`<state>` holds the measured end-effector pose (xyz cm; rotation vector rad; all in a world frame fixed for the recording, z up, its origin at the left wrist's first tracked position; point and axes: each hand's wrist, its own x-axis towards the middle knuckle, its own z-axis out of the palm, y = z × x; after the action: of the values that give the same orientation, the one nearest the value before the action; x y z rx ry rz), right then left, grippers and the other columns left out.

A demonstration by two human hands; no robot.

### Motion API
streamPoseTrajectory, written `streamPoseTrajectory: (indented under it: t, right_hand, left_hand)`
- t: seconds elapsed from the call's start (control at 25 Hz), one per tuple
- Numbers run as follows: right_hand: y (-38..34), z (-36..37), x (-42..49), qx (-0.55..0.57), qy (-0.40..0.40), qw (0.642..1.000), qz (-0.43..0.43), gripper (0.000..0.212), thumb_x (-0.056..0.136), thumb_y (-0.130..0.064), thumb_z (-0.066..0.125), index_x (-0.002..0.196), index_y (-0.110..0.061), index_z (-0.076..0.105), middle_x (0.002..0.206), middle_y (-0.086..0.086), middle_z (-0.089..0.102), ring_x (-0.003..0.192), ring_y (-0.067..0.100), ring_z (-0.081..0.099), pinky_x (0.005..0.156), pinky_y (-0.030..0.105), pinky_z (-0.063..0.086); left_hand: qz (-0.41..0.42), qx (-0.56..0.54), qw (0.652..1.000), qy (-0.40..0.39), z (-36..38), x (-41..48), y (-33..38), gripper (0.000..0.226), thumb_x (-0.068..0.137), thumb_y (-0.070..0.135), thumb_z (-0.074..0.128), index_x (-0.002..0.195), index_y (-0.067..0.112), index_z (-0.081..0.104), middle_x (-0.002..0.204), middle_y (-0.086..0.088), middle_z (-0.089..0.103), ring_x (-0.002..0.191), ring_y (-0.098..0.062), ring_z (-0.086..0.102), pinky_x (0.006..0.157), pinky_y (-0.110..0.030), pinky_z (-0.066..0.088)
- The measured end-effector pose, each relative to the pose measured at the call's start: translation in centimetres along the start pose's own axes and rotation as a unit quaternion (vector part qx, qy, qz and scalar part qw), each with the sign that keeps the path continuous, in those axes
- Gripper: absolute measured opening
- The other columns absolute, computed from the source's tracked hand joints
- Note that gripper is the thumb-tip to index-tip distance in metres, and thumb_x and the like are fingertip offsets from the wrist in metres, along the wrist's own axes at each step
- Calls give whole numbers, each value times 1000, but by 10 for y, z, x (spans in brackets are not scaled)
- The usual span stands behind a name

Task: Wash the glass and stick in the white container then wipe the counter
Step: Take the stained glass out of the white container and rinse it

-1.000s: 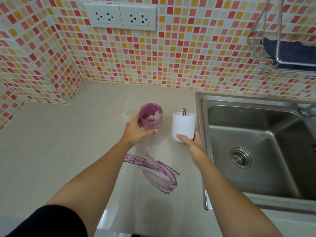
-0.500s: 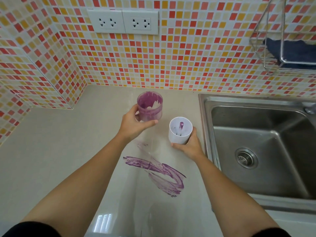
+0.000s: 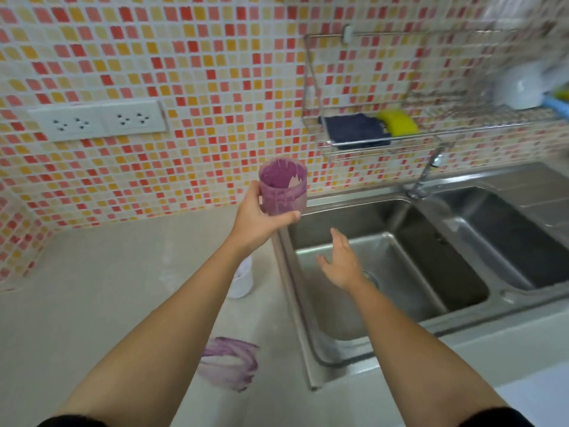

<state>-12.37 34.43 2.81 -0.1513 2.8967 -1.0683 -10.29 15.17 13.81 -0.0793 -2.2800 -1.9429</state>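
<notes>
My left hand (image 3: 257, 218) grips a glass (image 3: 284, 187) coated inside with purple residue, raised in the air near the sink's left rim. Over the left sink basin (image 3: 400, 291) hovers my right hand (image 3: 340, 261), fingers spread and holding nothing. The white container (image 3: 243, 280) stands on the counter just left of the sink, mostly hidden behind my left forearm; the stick in it is out of sight. A purple smear (image 3: 231, 363) lies on the beige counter (image 3: 107, 288) near the front.
A faucet (image 3: 426, 171) rises at the back between the two steel basins. Above it a wire wall rack (image 3: 385, 140) holds a dark blue cloth (image 3: 354, 131) and a yellow sponge (image 3: 398, 121). A white bowl (image 3: 520, 84) sits far right. Wall sockets (image 3: 98, 120) are on the tiled wall.
My left hand lifted the glass up and toward the sink. My right hand let go of the white container and moved over the left basin. The view swung right.
</notes>
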Motion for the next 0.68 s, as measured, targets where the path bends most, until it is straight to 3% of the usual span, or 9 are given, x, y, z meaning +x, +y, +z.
streamPoseTrajectory:
  t: [0.16, 0.36, 0.48, 0.68]
  right_hand:
    - [90, -63, 17, -74, 33, 997, 10, 64, 95, -31, 46, 145, -1, 19, 153, 16, 22, 141, 27, 20, 114, 35, 14]
    - [223, -139, 44, -182, -7, 983, 3, 64, 95, -43, 36, 145, -4, 22, 152, 15, 26, 140, 28, 23, 113, 40, 18]
    - [286, -167, 58, -244, -44, 969, 17, 64, 97, -41, 32, 147, -7, 14, 156, 11, 14, 144, 25, 11, 117, 41, 10]
    - [341, -170, 78, -298, -77, 951, 38, 67, 97, -39, 28, 147, -6, -2, 157, 12, -3, 145, 25, -1, 118, 41, 6]
  left_hand:
    - [-50, -43, 997, -51, 110, 12, -27, 80, 66, 4, 81, 127, 31, 37, 115, 10, 57, 105, -4, 58, 88, -18, 49]
    - [-159, -131, 978, -43, 245, 26, -66, 74, 65, -18, 70, 114, 31, 45, 106, 0, 59, 102, -19, 59, 92, -36, 49]
    - [-215, -141, 966, -24, 294, 31, -82, 77, 55, -9, 74, 118, 24, 45, 106, -4, 60, 96, -19, 61, 91, -42, 51]
    - [-233, -63, 970, -16, 330, 38, -105, 78, 55, 3, 88, 117, 24, 45, 112, 1, 62, 100, -12, 63, 95, -34, 50]
